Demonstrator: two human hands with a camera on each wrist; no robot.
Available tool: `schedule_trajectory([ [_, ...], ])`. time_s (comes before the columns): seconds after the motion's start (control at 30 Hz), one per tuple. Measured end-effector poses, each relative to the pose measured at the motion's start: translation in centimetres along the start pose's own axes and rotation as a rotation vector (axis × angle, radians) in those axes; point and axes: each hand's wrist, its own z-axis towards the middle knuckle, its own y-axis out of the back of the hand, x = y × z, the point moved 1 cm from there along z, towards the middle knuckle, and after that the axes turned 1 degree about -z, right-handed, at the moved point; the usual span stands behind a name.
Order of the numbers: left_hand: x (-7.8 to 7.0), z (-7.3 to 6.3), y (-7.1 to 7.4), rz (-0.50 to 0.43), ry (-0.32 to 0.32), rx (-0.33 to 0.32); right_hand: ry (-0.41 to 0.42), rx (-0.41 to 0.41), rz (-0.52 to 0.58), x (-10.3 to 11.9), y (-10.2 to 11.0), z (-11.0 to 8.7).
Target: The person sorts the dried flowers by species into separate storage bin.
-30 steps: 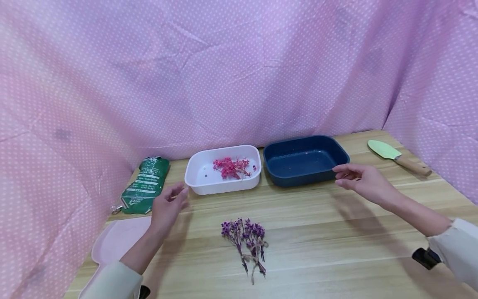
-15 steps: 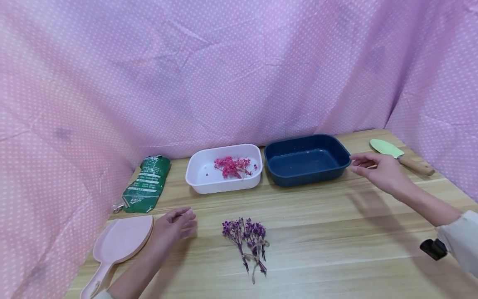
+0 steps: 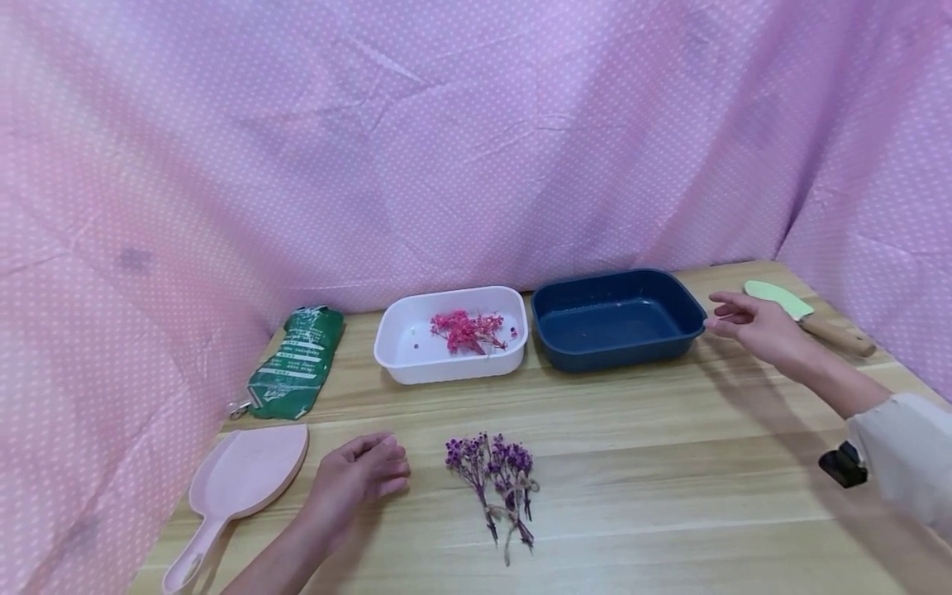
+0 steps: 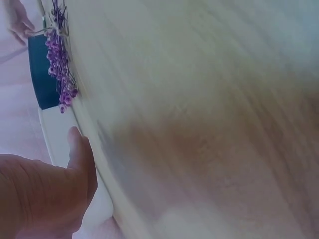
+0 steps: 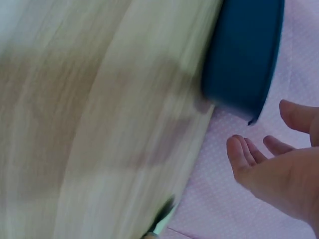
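Observation:
My left hand [image 3: 360, 479] hovers over the table with loosely bent fingers and nothing in it. To its right lies a bunch of dried purple flowers [image 3: 494, 487] tied with twine; to its left, a pink dustpan [image 3: 249, 471]. Just off the right end of a navy blue basin [image 3: 617, 322] is my right hand [image 3: 762, 330], thumb and fingers parted around nothing. It partly covers a small green trowel [image 3: 777, 297] with a wooden handle. In the right wrist view the fingertips [image 5: 237, 149] are apart from the basin wall.
A white basin [image 3: 449, 368] with drain holes holds pinkish-red dried flowers [image 3: 464, 330], left of the navy one. A green printed packet [image 3: 297, 364] lies at the back left. Pink dotted cloth [image 3: 476, 149] hangs behind and at the sides of the wooden table [image 3: 632, 479].
My left hand has come nearer and to the right, from beside the white basin to left of the purple flowers. My right hand has shifted right, past the navy basin's end.

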Motion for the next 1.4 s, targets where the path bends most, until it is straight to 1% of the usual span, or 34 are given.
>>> schedule_trajectory([
  [0.13, 0.3, -0.3, -0.4, -0.01, 0.016, 0.02, -0.019, 0.05, -0.007, -0.5, -0.2, 0.5],
  [0.27, 0.4, -0.7, -0.8, -0.026, 0.012, 0.044, -0.025, 0.062, -0.025, -0.6, -0.4, 1.1],
  [0.43, 0.5, -0.9, -1.1, -0.042, 0.007, 0.095, -0.029, 0.09, -0.018, -0.5, -0.6, 1.6],
  [0.53, 0.5, -1.0, -1.1, -0.042, 0.018, 0.116, -0.033, 0.083, -0.002, -0.5, -0.7, 1.7],
  [0.7, 0.4, -1.1, -1.1, -0.043, 0.034, 0.142, -0.051, 0.084, 0.067, -0.7, -0.8, 1.7],
  [0.87, 0.6, -1.2, -1.2, -0.043, 0.021, 0.191, -0.056, 0.082, 0.132, -0.9, -1.1, 1.7],
  [0.97, 0.7, -1.3, -1.4, -0.038, 0.013, 0.207, -0.061, 0.092, 0.162, -1.0, -1.1, 1.7],
  [1.17, 0.6, -1.6, -2.0, -0.035, 0.031, 0.227, -0.07, 0.11, 0.148, -1.0, -1.1, 1.7],
  [1.4, 0.7, -1.8, -3.4, -0.03, 0.055, 0.287, -0.069, 0.111, 0.13, -1.0, -1.0, 1.7],
])
